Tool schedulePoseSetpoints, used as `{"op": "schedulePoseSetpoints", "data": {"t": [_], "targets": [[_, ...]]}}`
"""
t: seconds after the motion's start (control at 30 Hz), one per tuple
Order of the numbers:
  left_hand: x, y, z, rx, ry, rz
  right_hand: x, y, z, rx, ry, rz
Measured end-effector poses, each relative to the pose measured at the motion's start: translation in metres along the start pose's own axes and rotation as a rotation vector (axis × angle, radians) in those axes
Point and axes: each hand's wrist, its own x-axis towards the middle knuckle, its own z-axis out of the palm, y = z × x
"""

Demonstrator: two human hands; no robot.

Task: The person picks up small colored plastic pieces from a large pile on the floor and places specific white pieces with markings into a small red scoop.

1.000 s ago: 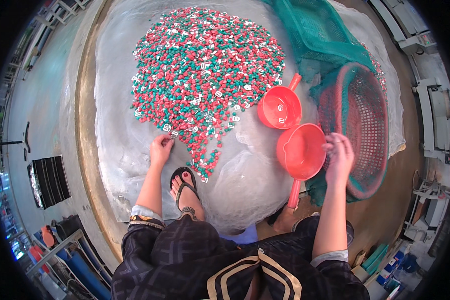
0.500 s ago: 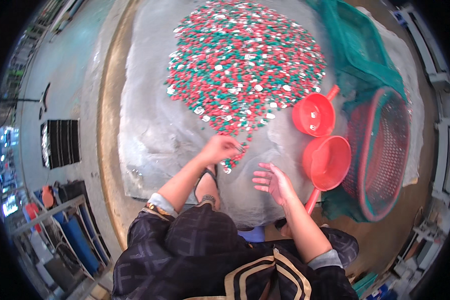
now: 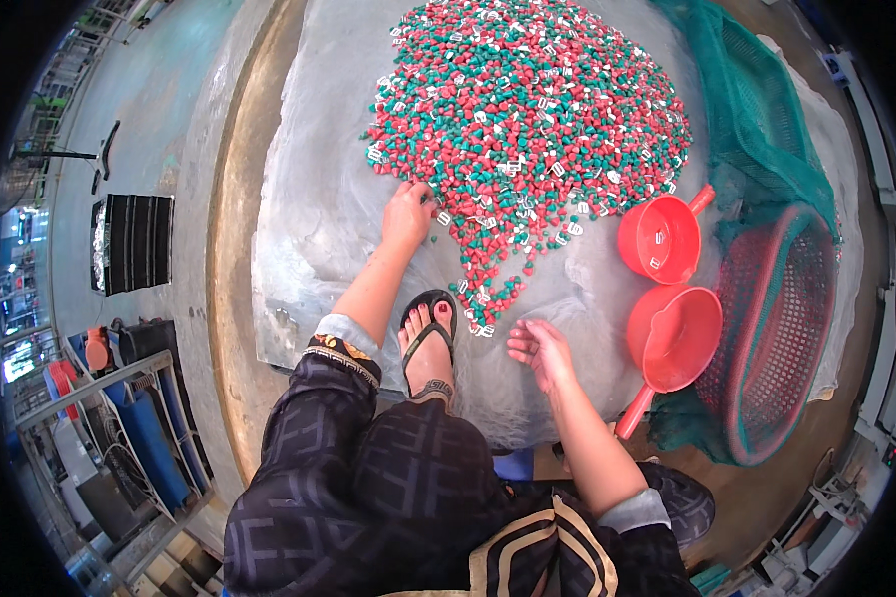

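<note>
Small pieces [image 3: 538, 119] lie heaped, red, green and white.

Watching remotely, I see an evenly bright, cool-toned scene with soft shadows. A pale sheen lies on the plastic sheet [image 3: 319, 199]; lights [image 3: 18, 363] at far left glare white. The pile of small pieces [image 3: 533, 119] looks crisp to me. Toward the black, rounded border, detail softens and the concrete ledge [image 3: 227, 224] bows with fisheye distortion.
</note>
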Motion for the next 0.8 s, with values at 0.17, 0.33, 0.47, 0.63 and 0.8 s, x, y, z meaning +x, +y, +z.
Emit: {"op": "schedulePoseSetpoints", "data": {"t": [0.17, 0.33, 0.47, 0.63, 0.8], "targets": [[-0.001, -0.048, 0.014, -0.026, -0.064, -0.124, 0.03, 0.02, 0.001, -0.484, 0.065, -0.245], [-0.007, -0.032, -0.014, -0.509, -0.243, -0.257, 0.02, 0.022, 0.018, -1.02, 0.094, -0.519], [-0.019, -0.016, -0.025, -1.076, -0.513, -0.434, 0.013, 0.024, 0.037, -1.42, 0.014, -0.72], [-0.044, 0.012, -0.027, -1.306, -0.58, -0.657, 0.058, 0.053, 0.02, -1.495, 0.135, -0.668], [-0.06, 0.041, -0.019, -0.827, -0.802, -0.271, 0.028, 0.003, 0.022, -0.794, 0.078, -0.388]]}}
